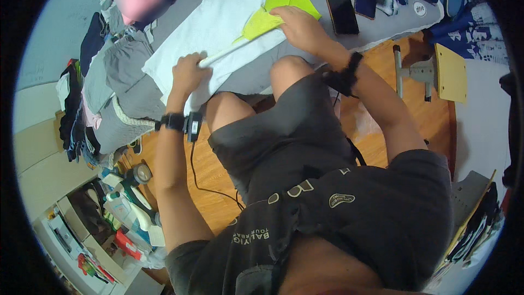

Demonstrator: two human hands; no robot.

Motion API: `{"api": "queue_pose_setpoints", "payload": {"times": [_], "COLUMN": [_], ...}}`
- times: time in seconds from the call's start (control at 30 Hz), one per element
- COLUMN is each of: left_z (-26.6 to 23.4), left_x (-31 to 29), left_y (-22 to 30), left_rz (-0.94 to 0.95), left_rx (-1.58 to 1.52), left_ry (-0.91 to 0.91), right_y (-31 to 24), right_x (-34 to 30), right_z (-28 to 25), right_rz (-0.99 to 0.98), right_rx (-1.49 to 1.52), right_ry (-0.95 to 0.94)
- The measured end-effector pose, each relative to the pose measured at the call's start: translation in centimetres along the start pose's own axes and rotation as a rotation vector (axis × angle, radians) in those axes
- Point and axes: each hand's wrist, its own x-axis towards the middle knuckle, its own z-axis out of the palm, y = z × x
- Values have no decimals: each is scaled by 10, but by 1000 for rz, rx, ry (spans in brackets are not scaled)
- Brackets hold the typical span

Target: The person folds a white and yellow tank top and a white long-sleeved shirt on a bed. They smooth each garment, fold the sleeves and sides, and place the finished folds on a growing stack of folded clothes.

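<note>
1. A seated person's left hand point(188, 74) grasps the folded edge of a white-and-lime garment point(202, 30) spread across a gray bed point(385, 24).
2. The right hand point(299, 30) pinches the garment's lime section point(259, 23) over the same bed.
3. Two dark phones point(341, 11) lie on the bed's right side, gray shorts point(128, 63) on its left.

The head camera looked steeply down from the wearer's head through a wide fisheye, facing forward past the black printed T-shirt point(376, 221), which filled the near foreground, and the dark shorts point(284, 136). The left hand point(188, 74) and right hand point(300, 30) appeared farther off, above the grey bed sheet point(401, 24).
</note>
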Motion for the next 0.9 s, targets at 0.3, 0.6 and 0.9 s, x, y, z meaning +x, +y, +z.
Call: {"api": "queue_pose_setpoints", "payload": {"times": [0.3,0.6,0.9], "left_z": [-27,-62,-3], "left_x": [-173,-139,89], "left_y": [75,68,18], "left_rz": [162,-88,74], "left_rx": [95,-391,-498], "left_ry": [-162,-506,110], "right_y": [-37,-25,21], "right_x": [-86,-25,-46], "right_z": [-125,-101,-19], "right_rz": [219,482,84], "right_rx": [103,454,-323], "right_ry": [-817,-929,-203]}}
